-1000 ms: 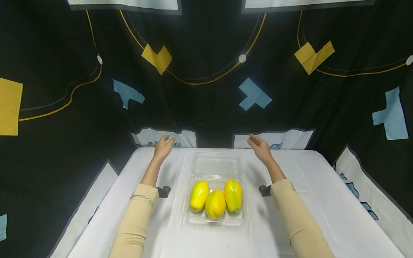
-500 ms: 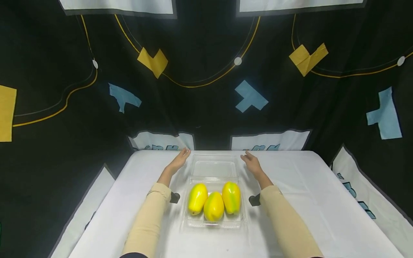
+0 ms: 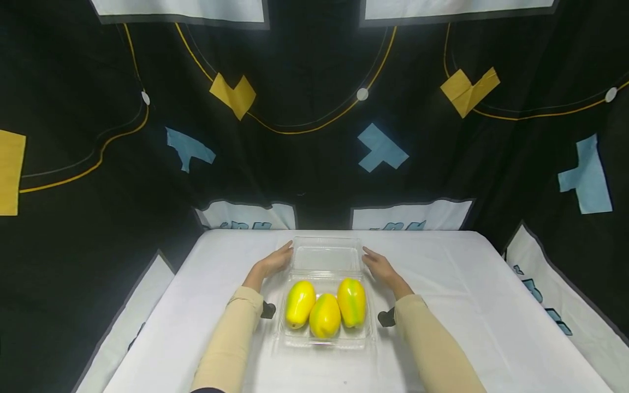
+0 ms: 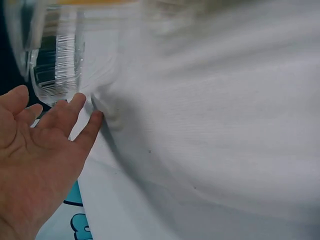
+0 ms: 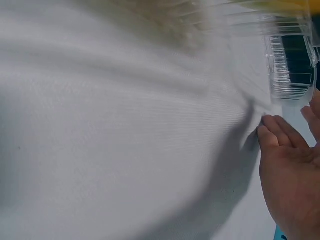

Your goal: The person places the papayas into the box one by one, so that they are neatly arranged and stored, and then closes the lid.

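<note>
A clear plastic clamshell box [image 3: 321, 341] stands on the white-covered table, its lid [image 3: 327, 257] hinged open toward the far side. Inside lie three glossy yellow fruits with green streaks, like mangoes or papayas: one on the left [image 3: 301, 304], one in the middle [image 3: 325, 316] and one on the right [image 3: 351, 303]. My left hand [image 3: 275, 262] is at the lid's left edge, fingers extended and fingertips right beside it. Mirroring it, my right hand [image 3: 382, 268] is at the lid's right edge. Both wrist views show relaxed fingers close to the ribbed clear plastic [image 4: 60, 60].
The white cloth [image 3: 442, 284] covers the table, whose far edge lies just beyond the lid. Behind it hangs a black curtain [image 3: 314, 180] with yellow and blue patches. A dark wrist mount [image 3: 268, 310] shows below the left hand, another [image 3: 386, 317] below the right.
Both hands have come inward and down from above the table's far end to the two sides of the open lid. The box and the fruits have stayed in place.
</note>
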The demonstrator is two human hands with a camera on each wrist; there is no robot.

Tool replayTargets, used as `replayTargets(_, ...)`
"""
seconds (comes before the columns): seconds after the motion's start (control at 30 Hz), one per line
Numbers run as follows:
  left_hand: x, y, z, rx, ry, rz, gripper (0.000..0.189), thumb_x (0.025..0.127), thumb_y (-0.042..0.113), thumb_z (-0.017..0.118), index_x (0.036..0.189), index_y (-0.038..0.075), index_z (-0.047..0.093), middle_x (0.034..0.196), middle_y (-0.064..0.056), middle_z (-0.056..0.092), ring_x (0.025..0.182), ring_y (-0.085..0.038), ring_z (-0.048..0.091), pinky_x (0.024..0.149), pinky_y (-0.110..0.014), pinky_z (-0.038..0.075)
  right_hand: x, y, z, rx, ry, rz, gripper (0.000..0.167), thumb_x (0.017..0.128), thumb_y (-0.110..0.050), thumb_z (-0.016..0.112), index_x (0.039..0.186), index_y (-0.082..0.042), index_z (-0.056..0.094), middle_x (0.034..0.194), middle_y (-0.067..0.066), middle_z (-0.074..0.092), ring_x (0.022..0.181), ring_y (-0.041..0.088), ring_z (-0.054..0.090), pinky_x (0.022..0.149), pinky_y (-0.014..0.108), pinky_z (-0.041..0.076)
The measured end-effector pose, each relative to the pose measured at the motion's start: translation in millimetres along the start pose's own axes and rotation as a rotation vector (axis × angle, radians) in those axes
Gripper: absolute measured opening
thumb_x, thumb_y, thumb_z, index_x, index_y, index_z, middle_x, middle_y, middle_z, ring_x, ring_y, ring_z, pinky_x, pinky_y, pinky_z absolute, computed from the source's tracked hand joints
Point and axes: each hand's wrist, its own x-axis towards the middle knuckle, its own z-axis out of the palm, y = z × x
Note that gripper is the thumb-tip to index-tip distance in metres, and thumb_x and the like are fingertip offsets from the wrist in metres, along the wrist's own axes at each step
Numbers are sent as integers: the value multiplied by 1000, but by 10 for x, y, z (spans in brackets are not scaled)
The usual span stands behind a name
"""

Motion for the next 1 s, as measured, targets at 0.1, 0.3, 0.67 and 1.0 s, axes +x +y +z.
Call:
replayTargets(0.1,-12,-20,31,17,-2,-3,54,100,35,29,150,20,12,153,-10,13,137,-33,17,109,-48,21,-10,28,6,8,-7,-17,49,100,-31,38,144,-13,32,144,14,34,134,34,26,108,50,20)
replayTargets(0.3,-66,-4,72,28,10,-8,54,99,32,30,149,19,15,153,-8,15,138,-31,15,110,-48,17,-37,15,25,43,-17,-10,47,100,-30,38,144,-13,33,145,11,35,133,31,30,106,47,27)
replayTargets(0.67,-161,129,21,18,78,96,60,95,13,42,149,18,17,150,-8,24,138,-30,15,110,-49,15,-125,-119,-99,50,-12,-126,48,98,-17,44,144,-9,31,145,13,34,133,31,29,108,46,24)
replayTargets(1.0,-283,303,-56,-6,141,148,70,91,13,54,148,8,15,150,-11,24,137,-33,17,106,-47,28,-160,-231,-189,77,-31,-255,54,97,-12,47,146,-7,23,150,12,23,131,32,32,106,44,28)
